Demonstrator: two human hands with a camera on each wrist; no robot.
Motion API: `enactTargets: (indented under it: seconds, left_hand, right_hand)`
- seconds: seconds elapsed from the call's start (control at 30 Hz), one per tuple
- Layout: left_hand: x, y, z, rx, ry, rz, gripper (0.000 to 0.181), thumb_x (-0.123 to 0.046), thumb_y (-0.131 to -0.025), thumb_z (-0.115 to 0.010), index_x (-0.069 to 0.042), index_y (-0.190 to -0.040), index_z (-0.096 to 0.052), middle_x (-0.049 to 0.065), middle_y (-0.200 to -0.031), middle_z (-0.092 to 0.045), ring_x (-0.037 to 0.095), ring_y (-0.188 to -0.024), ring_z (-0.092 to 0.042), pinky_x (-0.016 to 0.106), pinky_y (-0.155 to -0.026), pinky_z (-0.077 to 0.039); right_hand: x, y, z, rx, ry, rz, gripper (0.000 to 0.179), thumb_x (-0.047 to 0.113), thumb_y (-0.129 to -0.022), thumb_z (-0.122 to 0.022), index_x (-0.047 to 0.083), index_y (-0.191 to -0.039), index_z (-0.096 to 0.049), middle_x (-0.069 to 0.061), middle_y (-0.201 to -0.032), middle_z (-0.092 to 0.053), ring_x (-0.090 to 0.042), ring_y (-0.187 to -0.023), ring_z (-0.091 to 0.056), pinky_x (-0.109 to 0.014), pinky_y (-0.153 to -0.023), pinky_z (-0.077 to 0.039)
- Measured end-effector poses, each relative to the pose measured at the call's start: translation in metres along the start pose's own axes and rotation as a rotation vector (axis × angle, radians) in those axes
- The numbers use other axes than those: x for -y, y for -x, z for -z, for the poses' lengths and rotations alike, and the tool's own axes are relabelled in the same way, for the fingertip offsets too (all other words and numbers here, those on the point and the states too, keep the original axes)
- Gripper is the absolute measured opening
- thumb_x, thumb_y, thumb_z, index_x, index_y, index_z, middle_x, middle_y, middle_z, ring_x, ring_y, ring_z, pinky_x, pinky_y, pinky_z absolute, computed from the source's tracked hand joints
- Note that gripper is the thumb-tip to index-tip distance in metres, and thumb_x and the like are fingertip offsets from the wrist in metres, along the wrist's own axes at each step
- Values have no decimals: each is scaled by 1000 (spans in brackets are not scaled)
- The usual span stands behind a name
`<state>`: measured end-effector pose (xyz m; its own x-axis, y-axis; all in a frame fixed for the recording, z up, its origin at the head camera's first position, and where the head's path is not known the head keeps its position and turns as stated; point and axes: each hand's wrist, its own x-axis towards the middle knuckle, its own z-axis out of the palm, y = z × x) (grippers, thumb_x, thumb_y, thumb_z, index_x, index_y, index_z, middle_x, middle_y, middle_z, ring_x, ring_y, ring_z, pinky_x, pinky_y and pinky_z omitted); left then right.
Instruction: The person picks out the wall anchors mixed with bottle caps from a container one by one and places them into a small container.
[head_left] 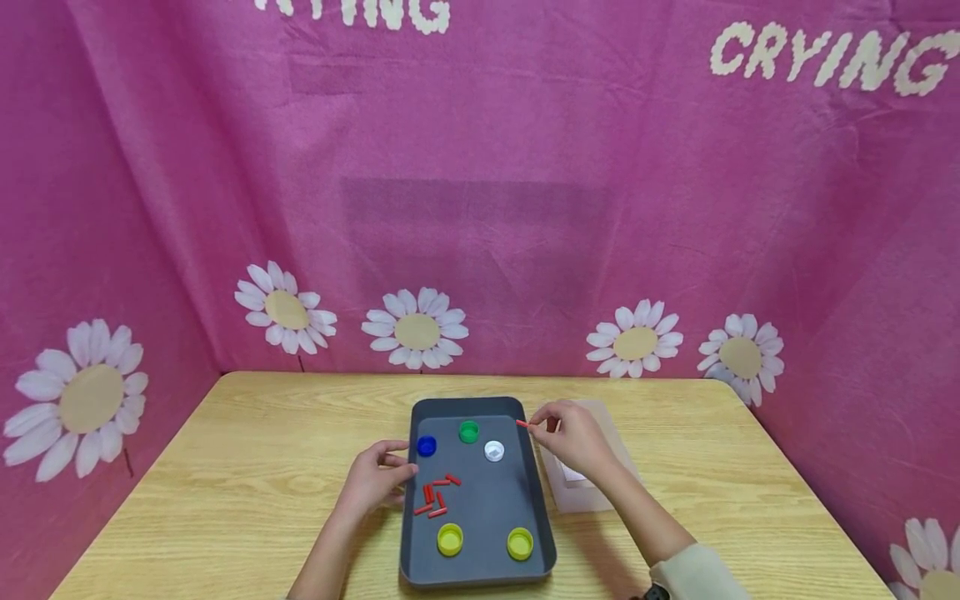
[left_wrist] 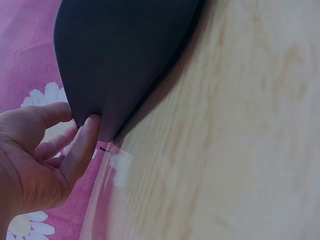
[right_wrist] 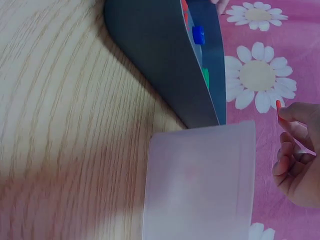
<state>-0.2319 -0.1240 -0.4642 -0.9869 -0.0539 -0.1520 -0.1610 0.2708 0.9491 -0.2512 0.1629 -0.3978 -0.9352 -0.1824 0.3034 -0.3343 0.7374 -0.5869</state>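
My right hand (head_left: 576, 435) pinches a thin red stick (head_left: 522, 423) between thumb and fingertips, over the tray's far right rim. In the right wrist view the stick (right_wrist: 279, 106) juts from the fingertips, its other end hidden. My left hand (head_left: 372, 479) holds the left wall of a dark grey tray (head_left: 487, 517), with one digit at the rim and another against the outer side (left_wrist: 125, 65). Several red sticks (head_left: 440, 500) lie loose at the tray's left. Blue (head_left: 427, 447), green (head_left: 468, 432) and white (head_left: 493, 451) caps sit at its far end; a small grey piece shows inside the white one.
Two yellow caps, a left one (head_left: 450, 540) and a right one (head_left: 520, 544), sit at the tray's near end. Right of the tray, under my right forearm, is a translucent plastic box (head_left: 588, 500). A pink flowered curtain (head_left: 480, 250) hangs behind the wooden table (head_left: 262, 467).
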Motion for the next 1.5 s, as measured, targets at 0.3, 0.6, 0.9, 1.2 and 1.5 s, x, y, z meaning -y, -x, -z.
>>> enactTargets:
  seconds: [0.3, 0.6, 0.9, 1.2, 1.5]
  left_hand:
    - [0, 2, 0, -1, 13, -17, 43, -7, -82, -69, 0, -122, -55, 17, -99, -62, 15, -70, -63, 33, -55, -57]
    - [1, 1, 0, -4, 19, -16, 43, -7, -82, -69, 0, -122, -56, 16, -98, -62, 15, -70, -62, 33, -54, -57]
    - [0, 2, 0, -1, 35, -4, 43, -7, -82, -69, 0, -122, -56, 17, -99, -61, 15, -72, -63, 33, -55, -57]
    - [1, 4, 0, 0, 26, -13, 44, -7, -82, -69, 0, -123, -55, 17, -98, -61, 15, -69, -62, 34, -56, -58]
    - [1, 2, -2, -6, 59, -12, 42, -5, -82, -69, 0, -122, -56, 15, -95, -62, 14, -67, -62, 33, -53, -57]
  right_hand:
    - [-16, 1, 12, -30, 29, -30, 5, 13, -77, -72, 9, -81, -71, 0, -66, -55, -10, -62, -45, -21, -54, -37]
    - [-37, 5, 18, -17, -8, -116, 7, 15, -82, -68, 8, -83, -70, -4, -74, -54, -12, -65, -46, -23, -56, -39]
    - [-52, 6, 15, -39, -50, -191, 8, 13, -82, -67, 5, -83, -68, -4, -71, -56, -13, -64, -46, -23, -56, -38]
    - [-58, 2, 3, -93, -56, -233, 11, 13, -82, -66, 3, -85, -68, -6, -75, -61, -13, -68, -49, -24, -59, -41]
    - [-59, 1, -4, -92, -64, -263, 10, 12, -82, -67, 3, -84, -69, -6, -75, -61, -14, -67, -49, -24, -58, -40]
